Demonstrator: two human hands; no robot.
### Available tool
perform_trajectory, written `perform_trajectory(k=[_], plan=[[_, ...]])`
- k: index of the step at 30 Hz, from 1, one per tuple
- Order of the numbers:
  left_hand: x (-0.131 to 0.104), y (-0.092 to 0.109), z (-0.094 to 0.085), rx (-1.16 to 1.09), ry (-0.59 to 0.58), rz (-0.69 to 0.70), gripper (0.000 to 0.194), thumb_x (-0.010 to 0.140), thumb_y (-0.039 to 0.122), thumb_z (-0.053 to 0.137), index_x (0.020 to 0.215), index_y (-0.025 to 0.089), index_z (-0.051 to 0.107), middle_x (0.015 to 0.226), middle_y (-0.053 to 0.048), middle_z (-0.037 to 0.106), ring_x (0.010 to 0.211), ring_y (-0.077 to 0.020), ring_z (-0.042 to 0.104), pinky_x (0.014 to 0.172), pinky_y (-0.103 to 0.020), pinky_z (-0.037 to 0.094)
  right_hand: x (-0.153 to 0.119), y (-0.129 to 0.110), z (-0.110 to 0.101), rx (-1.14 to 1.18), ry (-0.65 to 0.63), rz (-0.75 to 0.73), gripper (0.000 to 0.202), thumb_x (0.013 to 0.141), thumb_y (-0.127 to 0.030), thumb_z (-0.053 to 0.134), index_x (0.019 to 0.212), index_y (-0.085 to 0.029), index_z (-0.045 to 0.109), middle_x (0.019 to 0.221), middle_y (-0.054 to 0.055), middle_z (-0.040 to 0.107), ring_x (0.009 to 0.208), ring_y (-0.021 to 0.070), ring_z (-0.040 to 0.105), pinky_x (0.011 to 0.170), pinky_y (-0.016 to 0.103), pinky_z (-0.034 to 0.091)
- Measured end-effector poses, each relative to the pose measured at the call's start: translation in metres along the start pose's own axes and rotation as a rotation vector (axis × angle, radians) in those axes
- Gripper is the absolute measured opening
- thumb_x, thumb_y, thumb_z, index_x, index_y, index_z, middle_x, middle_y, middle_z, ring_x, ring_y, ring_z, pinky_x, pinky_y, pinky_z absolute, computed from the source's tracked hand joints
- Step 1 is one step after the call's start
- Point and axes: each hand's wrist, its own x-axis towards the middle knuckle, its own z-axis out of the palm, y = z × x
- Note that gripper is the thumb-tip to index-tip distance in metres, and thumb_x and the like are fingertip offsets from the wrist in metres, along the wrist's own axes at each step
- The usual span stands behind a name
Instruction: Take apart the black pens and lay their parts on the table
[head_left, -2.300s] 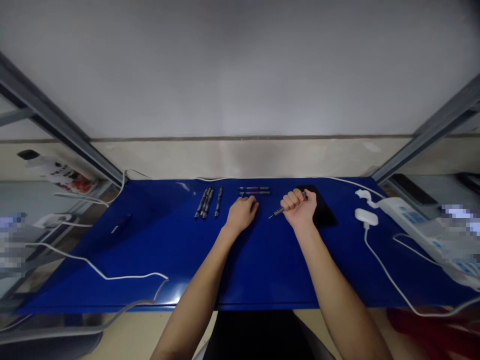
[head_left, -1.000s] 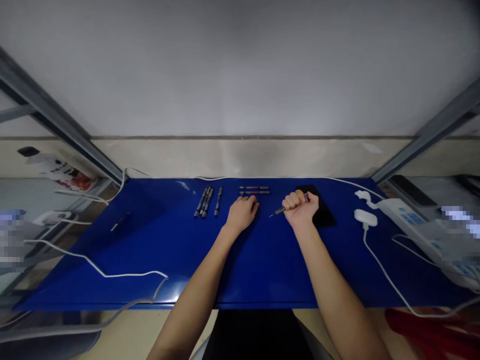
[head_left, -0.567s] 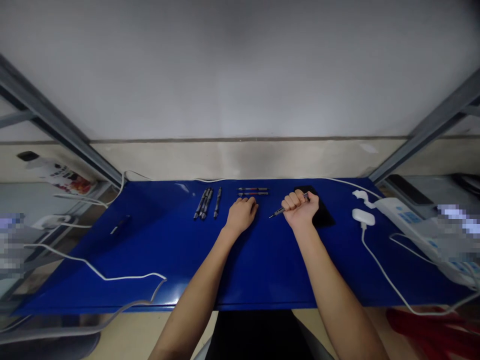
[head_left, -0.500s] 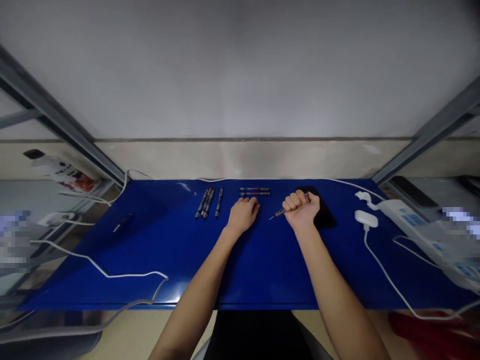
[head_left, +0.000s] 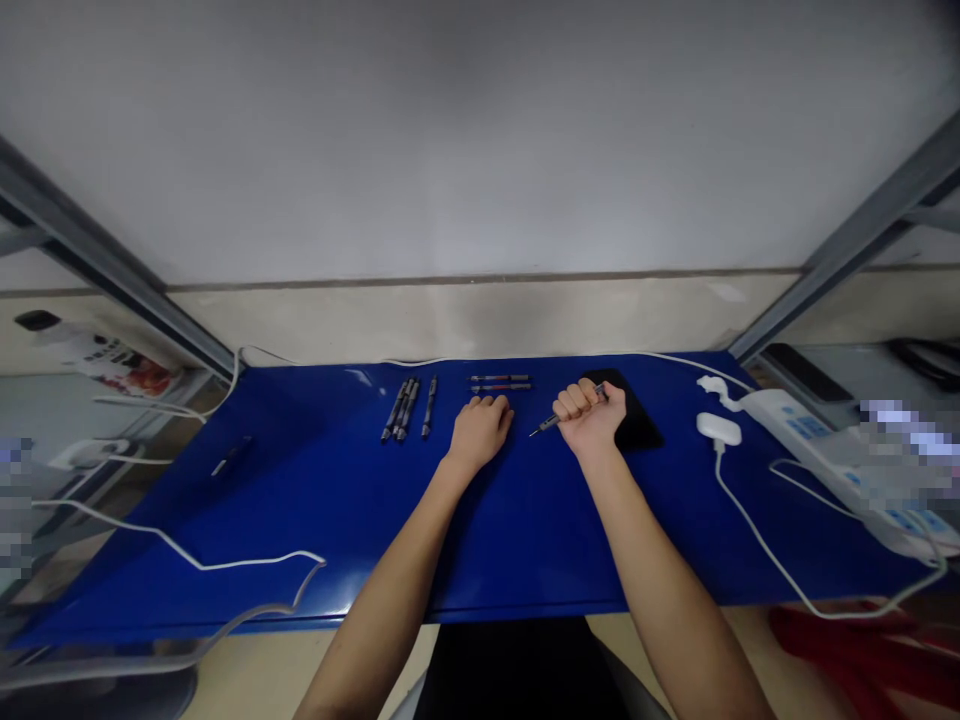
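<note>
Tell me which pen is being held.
The pen clasped in the right hand; the other pens in view lie on the blue table.

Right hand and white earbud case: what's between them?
Head view: a black tablet-like slab, partly hidden by the right hand, then a strip of blue tabletop up to the white earbud case.

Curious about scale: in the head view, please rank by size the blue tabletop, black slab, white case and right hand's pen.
1. Blue tabletop
2. Black slab, partly hidden
Unsure between: white case and pen, which the right hand partly covers.
</note>
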Motion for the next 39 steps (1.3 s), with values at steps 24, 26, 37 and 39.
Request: perform_trajectory(k=[24, 26, 37, 39], plan=[[-0.0007, 0.0020, -0.0051, -0.030, -0.044, -0.042, 0.028, 0.100, 0.039, 0.035, 0.102, 0.022, 0.058, 0.098, -0.008, 0.065, 0.097, -0.0230, 0.057, 0.084, -0.033, 0.043, -0.0031, 0.0000, 0.0078, -0.013, 0.002, -0.006, 0.042, 0.078, -0.041, 0.045, 0.056, -0.022, 0.014, 0.046, -0.007, 0.012, 0.041, 0.0096, 0.011, 0.037, 0.025, 0.020], [-0.0006, 0.0010, -0.0046, -0.035, -0.038, -0.027, 0.028, 0.100, 0.039, 0.035, 0.102, 0.022, 0.058, 0.098, -0.008, 0.065, 0.096, -0.0232, 0.057, 0.084, -0.034, 0.043, -0.0036, 0.0009, 0.0093, -0.022, 0.001, 0.000, 0.043, 0.079, -0.041, 0.045, 0.056, -0.021, 0.014, 0.046, -0.007, 0.012, 0.041, 0.0095, 0.012, 0.037, 0.025, 0.020], [0.0007, 0.0002, -0.0004, -0.009, -0.022, -0.008, 0.027, 0.100, 0.039, 0.035, 0.100, 0.023, 0.057, 0.094, -0.007, 0.064, 0.093, -0.0232, 0.057, 0.078, -0.032, 0.043, -0.0017, -0.0032, 0.0037, 0.030, -0.002, -0.024, 0.039, 0.076, -0.039, 0.044, 0.057, -0.022, 0.014, 0.046, -0.007, 0.013, 0.040, 0.0090, 0.011, 0.036, 0.025, 0.017], [0.0004, 0.0000, -0.0006, -0.003, -0.015, -0.008, 0.027, 0.100, 0.039, 0.035, 0.100, 0.023, 0.057, 0.095, -0.007, 0.064, 0.093, -0.0230, 0.057, 0.079, -0.032, 0.043, -0.0012, -0.0016, 0.0035, 0.038, -0.003, -0.011, 0.038, 0.075, -0.038, 0.044, 0.057, -0.022, 0.014, 0.046, -0.007, 0.013, 0.040, 0.0091, 0.011, 0.036, 0.025, 0.016]])
